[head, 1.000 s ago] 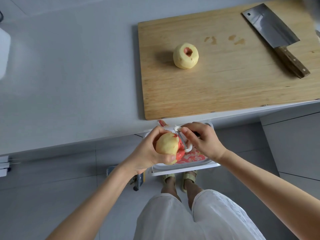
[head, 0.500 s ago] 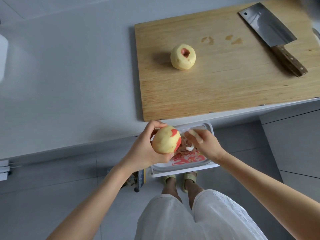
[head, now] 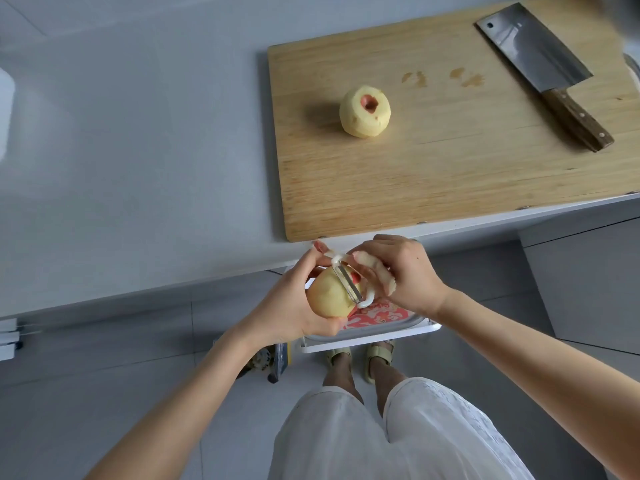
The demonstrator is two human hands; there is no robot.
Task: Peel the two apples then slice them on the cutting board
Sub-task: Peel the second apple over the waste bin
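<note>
Both busy — left hand (head: 294,308) grips the apple (head: 325,296), right hand (head: 407,271) pinches the peeler (head: 349,285) (blade on the apple).

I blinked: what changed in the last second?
The right hand lifted the peeler off the apple after a stroke, then set its blade back on it. Less red skin shows. The left hand still grips that apple; the peeled apple, cleaver and cutting board have not moved.

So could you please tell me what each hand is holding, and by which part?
The left hand grips the part-peeled apple, fingers over its far side and thumb under its near side. The right hand holds the peeler by its handle, blade against the apple.
</note>
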